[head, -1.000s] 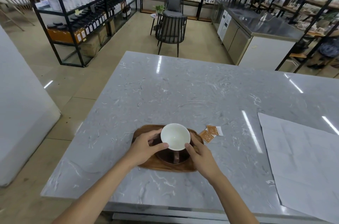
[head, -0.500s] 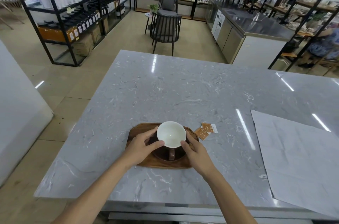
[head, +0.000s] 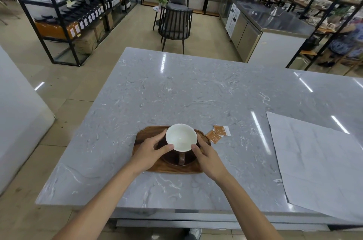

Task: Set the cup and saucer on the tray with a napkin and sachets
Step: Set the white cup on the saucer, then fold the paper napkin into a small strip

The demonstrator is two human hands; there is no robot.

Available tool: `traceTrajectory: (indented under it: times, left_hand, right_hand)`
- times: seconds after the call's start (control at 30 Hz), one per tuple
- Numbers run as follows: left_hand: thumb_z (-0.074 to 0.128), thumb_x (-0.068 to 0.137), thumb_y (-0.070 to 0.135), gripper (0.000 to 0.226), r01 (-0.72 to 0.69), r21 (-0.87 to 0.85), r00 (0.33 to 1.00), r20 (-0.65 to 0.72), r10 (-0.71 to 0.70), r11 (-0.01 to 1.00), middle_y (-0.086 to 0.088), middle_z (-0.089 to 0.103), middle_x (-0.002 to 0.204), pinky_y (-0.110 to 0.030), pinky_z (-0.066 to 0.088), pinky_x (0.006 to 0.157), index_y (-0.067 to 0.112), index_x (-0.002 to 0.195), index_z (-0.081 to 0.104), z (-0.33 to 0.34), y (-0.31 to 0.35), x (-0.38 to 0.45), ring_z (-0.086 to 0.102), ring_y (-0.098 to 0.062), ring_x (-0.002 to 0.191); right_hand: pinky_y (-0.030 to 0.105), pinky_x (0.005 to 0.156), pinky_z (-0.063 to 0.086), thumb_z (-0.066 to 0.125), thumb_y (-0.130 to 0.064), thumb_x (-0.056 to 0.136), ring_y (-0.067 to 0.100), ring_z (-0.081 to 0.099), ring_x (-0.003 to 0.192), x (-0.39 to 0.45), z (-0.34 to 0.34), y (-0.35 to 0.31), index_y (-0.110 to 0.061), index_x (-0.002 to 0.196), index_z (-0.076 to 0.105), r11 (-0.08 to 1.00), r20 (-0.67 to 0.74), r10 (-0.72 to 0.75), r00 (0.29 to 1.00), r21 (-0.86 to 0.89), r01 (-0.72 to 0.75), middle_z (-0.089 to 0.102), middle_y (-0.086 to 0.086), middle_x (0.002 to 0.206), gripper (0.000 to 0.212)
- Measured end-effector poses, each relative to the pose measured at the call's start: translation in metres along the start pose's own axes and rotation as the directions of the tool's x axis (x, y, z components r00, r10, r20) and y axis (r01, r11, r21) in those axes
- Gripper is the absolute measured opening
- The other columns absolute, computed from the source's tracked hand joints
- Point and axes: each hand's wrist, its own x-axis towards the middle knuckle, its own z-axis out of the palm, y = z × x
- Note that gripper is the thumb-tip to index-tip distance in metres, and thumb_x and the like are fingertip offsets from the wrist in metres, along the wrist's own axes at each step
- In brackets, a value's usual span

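Observation:
A cup [head: 181, 137], white inside and dark brown outside, stands on a dark saucer [head: 172, 160] with its handle toward me. The saucer lies on a wooden tray [head: 145, 137] near the table's front edge. My left hand [head: 150, 150] holds the cup's left side, thumb at the rim. My right hand [head: 210, 158] holds the right side, its fingers against the cup wall. Two orange sachets [head: 219, 133] lie on the marble just right of the tray. A large white napkin [head: 318, 163] is spread flat on the table at the right.
The grey marble table [head: 196, 92] stretches far ahead of the tray. Beyond it stand a black chair [head: 175, 23], shelving racks [head: 78, 4] with bottles and a steel counter [head: 271, 27]. A white block [head: 17, 118] stands left of the table.
Both hands stay on the cup over the tray. The view has shifted slightly; the cup, saucer and tray look unmoved.

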Motion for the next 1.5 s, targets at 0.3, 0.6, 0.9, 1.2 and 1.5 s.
traceTrajectory:
  times: [0.3, 0.6, 0.9, 1.2, 1.5]
  left_hand:
    - [0.078, 0.082, 0.04, 0.071, -0.008, -0.049, 0.999, -0.032, 0.006, 0.999, 0.017, 0.056, 0.146, -0.041, 0.038, 0.12, 0.035, 0.146, 0.049, 0.001, 0.003, 0.001, 0.049, -0.003, 0.137]
    - [0.065, 0.091, 0.046, 0.064, -0.21, 0.481, 0.928, -0.176, 0.329, 0.851, 0.003, 0.047, 0.154, -0.036, 0.031, 0.117, 0.026, 0.149, 0.045, 0.028, 0.039, -0.006, 0.038, -0.019, 0.144]
    - [0.065, 0.093, 0.032, 0.05, -0.379, 0.479, 0.903, 0.006, 0.429, 0.792, 0.013, 0.053, 0.148, -0.028, 0.021, 0.119, 0.027, 0.142, 0.056, 0.158, 0.092, -0.015, 0.026, -0.01, 0.15]
    - [0.066, 0.093, 0.033, 0.048, -0.431, 0.471, 0.898, 0.305, 0.317, 0.77, 0.01, 0.055, 0.146, -0.026, 0.026, 0.12, 0.027, 0.139, 0.058, 0.324, 0.106, -0.021, 0.033, -0.012, 0.146]
    - [0.063, 0.092, 0.041, 0.043, -0.467, 0.709, 0.884, 0.37, 0.286, 0.528, 0.009, 0.06, 0.13, -0.033, 0.042, 0.092, 0.032, 0.134, 0.063, 0.429, 0.106, -0.022, 0.052, -0.018, 0.123]
  right_hand:
    - [0.008, 0.089, 0.045, 0.048, -0.034, 0.107, -0.011, 0.058, 0.113, -0.005, 0.002, 0.001, -0.038, 0.153, 0.041, 0.993, -0.013, 0.045, 0.999, 0.109, -0.043, 0.067, -0.027, 0.115, 0.046]
    - [0.028, 0.101, 0.051, 0.059, -0.026, 0.103, 0.005, 0.061, 0.119, -0.017, -0.033, 0.009, -0.019, 0.142, 0.058, 0.999, -0.022, -0.033, 0.999, -0.012, 0.032, 0.066, -0.005, 0.135, 0.04]
    - [0.045, 0.11, 0.045, 0.061, -0.03, 0.101, 0.022, 0.049, 0.135, -0.084, -0.135, 0.077, -0.019, 0.141, 0.057, 0.962, -0.072, -0.029, 0.997, -0.275, 0.008, 0.06, 0.002, 0.143, 0.042]
    - [0.025, 0.114, 0.027, 0.055, -0.003, 0.094, 0.025, 0.043, 0.137, -0.166, -0.239, 0.172, -0.014, 0.138, 0.058, 0.903, -0.075, 0.052, 0.996, -0.422, -0.079, 0.058, 0.004, 0.142, 0.046]
    - [0.038, 0.102, 0.046, 0.07, -0.03, 0.088, 0.026, 0.044, 0.138, -0.227, -0.302, 0.258, -0.029, 0.146, 0.047, 0.687, -0.173, 0.107, 0.979, -0.699, -0.198, 0.044, 0.0, 0.153, 0.062]
